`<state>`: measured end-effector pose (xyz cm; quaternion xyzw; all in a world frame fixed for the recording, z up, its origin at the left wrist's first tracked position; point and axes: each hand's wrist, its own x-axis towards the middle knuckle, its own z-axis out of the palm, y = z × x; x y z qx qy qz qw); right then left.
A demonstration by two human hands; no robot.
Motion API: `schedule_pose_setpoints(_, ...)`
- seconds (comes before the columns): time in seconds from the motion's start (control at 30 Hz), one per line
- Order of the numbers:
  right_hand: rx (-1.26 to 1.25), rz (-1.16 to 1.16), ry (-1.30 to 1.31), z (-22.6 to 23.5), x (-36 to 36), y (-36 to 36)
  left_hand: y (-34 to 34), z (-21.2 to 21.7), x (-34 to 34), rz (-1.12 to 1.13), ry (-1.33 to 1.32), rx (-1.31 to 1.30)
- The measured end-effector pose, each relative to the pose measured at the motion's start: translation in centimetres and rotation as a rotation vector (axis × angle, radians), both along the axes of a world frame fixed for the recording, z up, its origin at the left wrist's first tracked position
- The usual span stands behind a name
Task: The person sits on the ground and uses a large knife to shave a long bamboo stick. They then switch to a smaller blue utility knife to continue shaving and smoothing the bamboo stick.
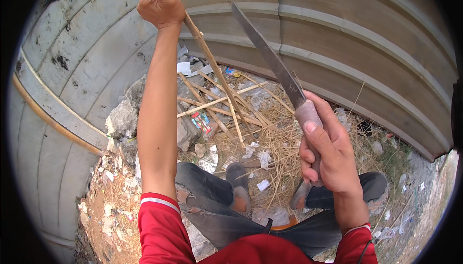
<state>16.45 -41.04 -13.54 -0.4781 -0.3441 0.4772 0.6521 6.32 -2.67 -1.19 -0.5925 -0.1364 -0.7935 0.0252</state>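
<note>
While the right hand (333,148) in the right half of the frame wraps the handle of a long-bladed knife (270,59), the left hand (161,4), at the top left of centre, is closed around a long bamboo strip (197,33). That strip slants down toward the middle, where its lower end is hard to tell from the loose sticks (210,104). It should prove light, springy and splintery, best gripped near an end, clear of sharp edges; the knife looks stiff and heavier, safe only by its handle. Beyond lie dry straw (284,153), a grey rock (124,119) and a ribbed metal wall (337,18).
</note>
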Motion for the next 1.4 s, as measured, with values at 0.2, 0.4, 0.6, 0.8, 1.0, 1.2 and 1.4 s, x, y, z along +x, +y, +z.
schedule_pose_setpoints(0.2,0.372,-0.201,0.014,3.1,-1.6,0.8,-0.8,-0.6,1.5,0.015,0.059,-0.090)
schedule_pose_setpoints(0.4,-0.051,0.162,0.145,2.8,0.0,-1.5,-1.2,-0.4,0.9,0.126,0.013,-0.075)
schedule_pose_setpoints(0.6,0.429,-0.355,-0.103,5.8,-2.5,-1.5,-1.7,-0.6,2.2,0.123,0.025,-0.123)
schedule_pose_setpoints(0.8,-0.011,0.149,-0.026,0.7,-1.0,-1.6,-2.7,-0.6,1.9,0.089,0.033,-0.096)
schedule_pose_setpoints(1.0,0.348,-0.125,-0.093,4.2,-3.0,-2.4,-3.4,-0.5,2.9,0.083,0.039,-0.085)
schedule_pose_setpoints(1.2,0.022,0.067,-0.129,-1.9,-3.3,-0.8,-4.4,-0.9,3.5,0.057,-0.008,-0.073)
schedule_pose_setpoints(1.4,-0.398,0.135,0.290,-10.2,-1.6,-1.7,-1.8,-0.5,-0.2,0.125,-0.030,-0.068)
